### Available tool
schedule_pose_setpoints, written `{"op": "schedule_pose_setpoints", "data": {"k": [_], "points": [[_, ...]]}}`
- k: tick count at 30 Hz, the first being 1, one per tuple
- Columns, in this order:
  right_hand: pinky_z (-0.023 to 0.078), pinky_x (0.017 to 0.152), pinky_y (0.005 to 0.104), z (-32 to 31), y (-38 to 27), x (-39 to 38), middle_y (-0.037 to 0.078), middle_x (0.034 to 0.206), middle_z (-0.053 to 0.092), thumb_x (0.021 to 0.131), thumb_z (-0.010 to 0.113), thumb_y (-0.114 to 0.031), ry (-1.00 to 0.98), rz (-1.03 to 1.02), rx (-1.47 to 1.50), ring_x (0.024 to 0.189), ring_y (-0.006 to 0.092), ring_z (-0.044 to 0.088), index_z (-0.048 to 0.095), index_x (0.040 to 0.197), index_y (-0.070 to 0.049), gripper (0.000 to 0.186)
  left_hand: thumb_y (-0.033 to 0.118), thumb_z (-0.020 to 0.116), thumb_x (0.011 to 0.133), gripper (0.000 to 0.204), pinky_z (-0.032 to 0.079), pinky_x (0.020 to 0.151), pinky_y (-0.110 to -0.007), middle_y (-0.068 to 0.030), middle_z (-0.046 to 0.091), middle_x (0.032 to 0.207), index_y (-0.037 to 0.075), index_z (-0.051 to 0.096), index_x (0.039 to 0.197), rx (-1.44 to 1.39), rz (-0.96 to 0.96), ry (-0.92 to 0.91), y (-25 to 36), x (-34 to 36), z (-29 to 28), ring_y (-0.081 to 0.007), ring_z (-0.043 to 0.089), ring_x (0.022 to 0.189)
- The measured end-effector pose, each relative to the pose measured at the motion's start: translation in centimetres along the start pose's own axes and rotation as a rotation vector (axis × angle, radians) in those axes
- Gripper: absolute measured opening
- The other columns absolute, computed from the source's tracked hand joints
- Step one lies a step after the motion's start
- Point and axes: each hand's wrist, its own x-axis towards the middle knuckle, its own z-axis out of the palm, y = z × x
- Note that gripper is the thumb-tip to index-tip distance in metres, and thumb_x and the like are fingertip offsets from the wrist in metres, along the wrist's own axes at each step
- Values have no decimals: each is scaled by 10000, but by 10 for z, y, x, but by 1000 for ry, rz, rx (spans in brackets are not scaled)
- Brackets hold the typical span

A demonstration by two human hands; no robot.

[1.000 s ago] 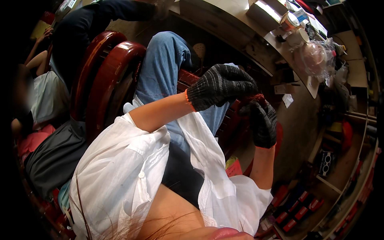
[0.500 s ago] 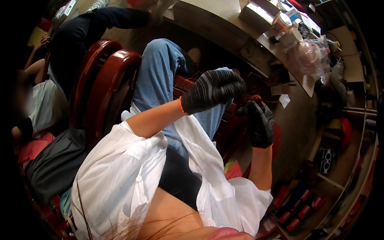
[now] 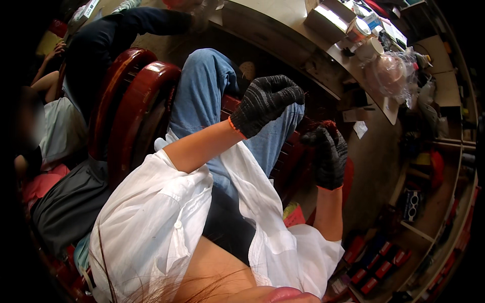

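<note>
1. My left hand, in a dark knit glove with an orange cuff, is raised in front of me over my jeans. Its fingers are curled into a loose fist and bend down and to the right. I cannot tell whether anything is pinched inside it.

2. My right hand, in the same kind of glove, is lower and further right, with its fingers pointing up. They are clenched around a small reddish piece that shows only at the top of the glove, right at the fingertips. What it is, I cannot make out.

3. The relation that matters: the reddish piece lies just to the right of my left fingertips and slightly below them. The gap between the hands is narrow, and they are near each other but not touching.

4. The piece is mostly hidden, so I cannot tell its long axis. What little shows sticks up out of my right fist.

5. My right hand has the piece; my left is the free one nearest to it.

6. Past my hands, on the far side, runs a curved wooden counter with a clear plastic bag on it. A red wooden chair is to my left.
</note>
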Motion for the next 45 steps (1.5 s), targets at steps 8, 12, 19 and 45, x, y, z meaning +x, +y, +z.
{"op": "schedule_pose_setpoints", "data": {"k": [8,12,19,45], "points": [[459,718,259,-2,2,2,72,778,621,867,532,-141,21,-7,63,721,134,584,577,912,15,168,238,578,861,222,333,394,-173,-15,567,617,22,629,869,-172,-136,-353,-8,2,-11,-41,446,440],[450,720,261,-7,5,4,67,769,614,878,514,-166,-6,-102,-1,725,134,575,581,885,14,192,234,551,867,226,366,442,-198,-44,569,632,21,627,877,80,-18,-519,-18,8,-21,-73,480,477],[448,722,263,-4,2,4,73,779,613,877,499,-153,29,-101,49,733,140,574,583,886,13,185,115,507,883,168,482,821,-293,-114,616,872,9,607,966,-146,-233,-716,-13,10,-41,-176,610,841],[464,737,280,-10,-3,5,81,782,613,881,523,-167,115,-176,9,735,155,581,566,915,10,185,185,631,809,251,494,786,-282,-89,588,983,48,592,1015,748,557,105,24,-6,-71,-191,590,920]]}}
